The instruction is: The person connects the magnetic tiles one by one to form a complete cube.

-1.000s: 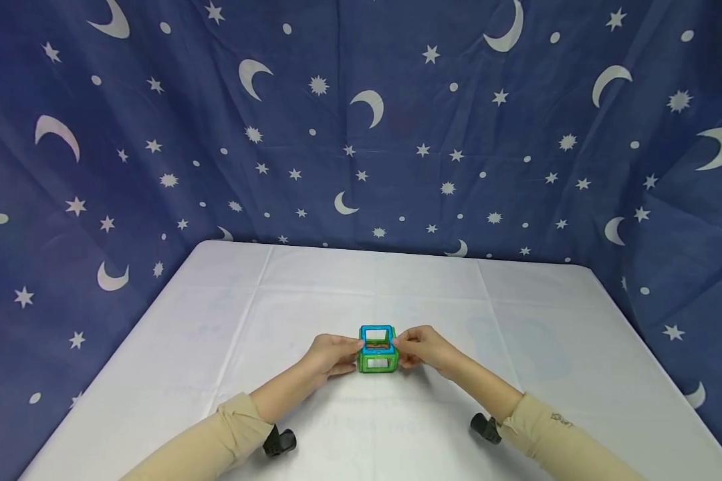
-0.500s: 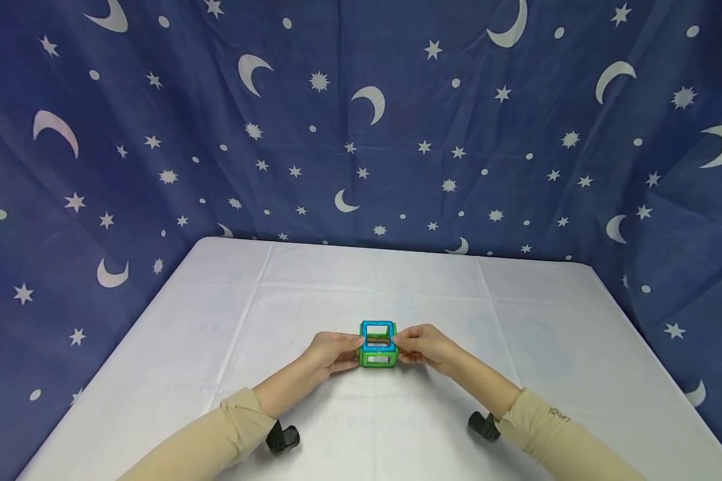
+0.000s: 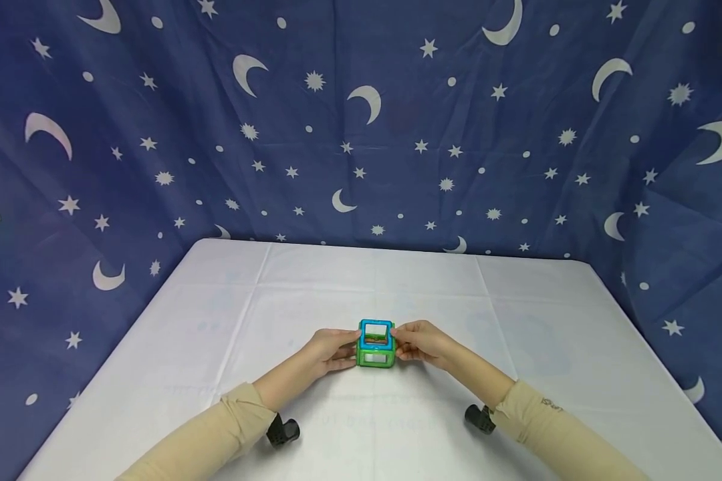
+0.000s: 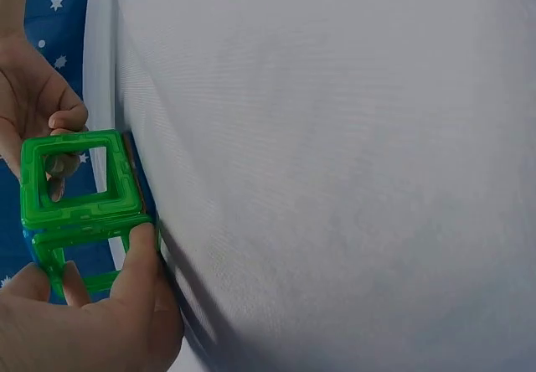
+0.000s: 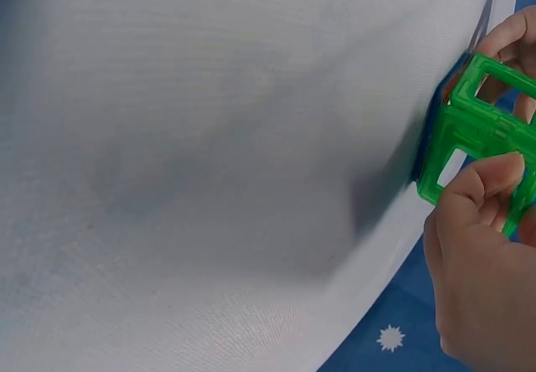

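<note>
White table (image 3: 216, 347); left hand (image 3: 327, 351) and right hand (image 3: 424, 342) fingers grip the tile cube (image 3: 376, 344).

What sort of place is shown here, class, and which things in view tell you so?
Probably a staged recording corner, not a lived-in room: a white-covered table, a blue moon-and-star cloth backdrop, and both hands gripping one magnetic-tile cube.

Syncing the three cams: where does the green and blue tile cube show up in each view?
Head: cube at centre, on the white table, between left hand and right hand.
Left wrist: cube at left edge, fingers round it.
Right wrist: cube at right edge, behind the thumb.
Shared landmark: the white table.
</note>
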`<action>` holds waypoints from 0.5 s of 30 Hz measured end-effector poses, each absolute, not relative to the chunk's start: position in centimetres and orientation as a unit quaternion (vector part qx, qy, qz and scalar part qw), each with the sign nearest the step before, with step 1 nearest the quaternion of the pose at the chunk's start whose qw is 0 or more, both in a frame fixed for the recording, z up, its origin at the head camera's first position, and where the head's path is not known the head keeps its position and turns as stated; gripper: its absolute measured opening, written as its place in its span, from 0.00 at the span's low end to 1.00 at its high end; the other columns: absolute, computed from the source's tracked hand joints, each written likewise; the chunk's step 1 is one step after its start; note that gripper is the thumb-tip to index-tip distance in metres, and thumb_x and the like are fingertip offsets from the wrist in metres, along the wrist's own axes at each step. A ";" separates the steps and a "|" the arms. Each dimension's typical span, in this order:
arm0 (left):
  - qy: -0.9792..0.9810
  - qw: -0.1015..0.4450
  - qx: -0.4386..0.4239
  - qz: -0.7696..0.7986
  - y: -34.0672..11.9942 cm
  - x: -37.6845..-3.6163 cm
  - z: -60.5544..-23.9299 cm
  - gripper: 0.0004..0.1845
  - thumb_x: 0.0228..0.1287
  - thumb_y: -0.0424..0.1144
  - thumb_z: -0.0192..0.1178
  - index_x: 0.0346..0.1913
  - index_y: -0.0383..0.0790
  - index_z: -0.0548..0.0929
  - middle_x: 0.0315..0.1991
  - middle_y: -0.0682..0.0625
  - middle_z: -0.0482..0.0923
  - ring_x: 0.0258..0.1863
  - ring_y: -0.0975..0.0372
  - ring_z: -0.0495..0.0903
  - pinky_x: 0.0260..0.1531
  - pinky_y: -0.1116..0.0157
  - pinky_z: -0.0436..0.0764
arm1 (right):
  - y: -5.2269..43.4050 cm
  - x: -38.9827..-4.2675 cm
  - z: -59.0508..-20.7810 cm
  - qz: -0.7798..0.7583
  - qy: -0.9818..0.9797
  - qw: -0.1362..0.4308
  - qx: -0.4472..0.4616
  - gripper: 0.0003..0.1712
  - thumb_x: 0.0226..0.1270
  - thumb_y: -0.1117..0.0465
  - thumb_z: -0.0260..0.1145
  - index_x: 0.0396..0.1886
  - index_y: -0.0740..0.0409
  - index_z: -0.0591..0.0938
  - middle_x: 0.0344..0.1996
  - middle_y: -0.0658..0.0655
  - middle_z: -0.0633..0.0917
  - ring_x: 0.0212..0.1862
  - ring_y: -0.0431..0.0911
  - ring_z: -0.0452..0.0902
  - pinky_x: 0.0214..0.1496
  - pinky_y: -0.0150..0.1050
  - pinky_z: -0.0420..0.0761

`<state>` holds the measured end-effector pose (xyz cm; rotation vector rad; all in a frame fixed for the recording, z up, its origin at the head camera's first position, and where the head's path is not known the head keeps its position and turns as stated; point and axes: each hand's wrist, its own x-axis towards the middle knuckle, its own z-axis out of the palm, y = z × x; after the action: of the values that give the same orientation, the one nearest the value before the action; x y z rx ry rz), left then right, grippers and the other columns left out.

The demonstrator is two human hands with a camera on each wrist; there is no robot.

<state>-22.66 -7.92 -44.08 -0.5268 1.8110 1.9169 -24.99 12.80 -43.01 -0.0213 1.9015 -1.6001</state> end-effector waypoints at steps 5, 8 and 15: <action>0.661 0.234 -0.190 0.688 -8.2 -22.8 -44.0 0.24 0.65 0.42 0.59 0.58 0.30 0.73 0.44 0.44 0.78 0.38 0.60 0.80 0.45 0.56 0.83 | 12.9 -25.2 -43.2 -0.608 0.731 0.311 0.005 0.17 0.73 0.56 0.54 0.40 0.68 0.76 0.22 0.51 0.80 0.23 0.37 0.76 0.29 0.25 0.80; 0.677 0.233 -0.178 0.675 -8.3 -23.1 -44.0 0.27 0.67 0.48 0.56 0.61 0.34 0.70 0.43 0.44 0.77 0.33 0.61 0.79 0.41 0.57 0.85 | 12.8 -25.6 -43.3 -0.603 0.746 0.282 0.010 0.21 0.74 0.54 0.52 0.50 0.70 0.71 0.27 0.54 0.82 0.23 0.37 0.76 0.29 0.26 0.81; 0.699 0.223 -0.146 0.664 -7.7 -23.8 -43.8 0.24 0.70 0.49 0.51 0.64 0.39 0.71 0.58 0.36 0.71 0.41 0.57 0.78 0.39 0.56 0.85 | 12.2 -26.4 -43.1 -0.567 0.789 0.232 -0.034 0.19 0.72 0.59 0.55 0.52 0.71 0.76 0.33 0.56 0.82 0.27 0.39 0.78 0.35 0.32 0.84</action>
<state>-23.83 -7.71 -43.84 -0.4045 1.9290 1.8331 -26.41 12.18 -43.08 -0.0941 2.1703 -1.5598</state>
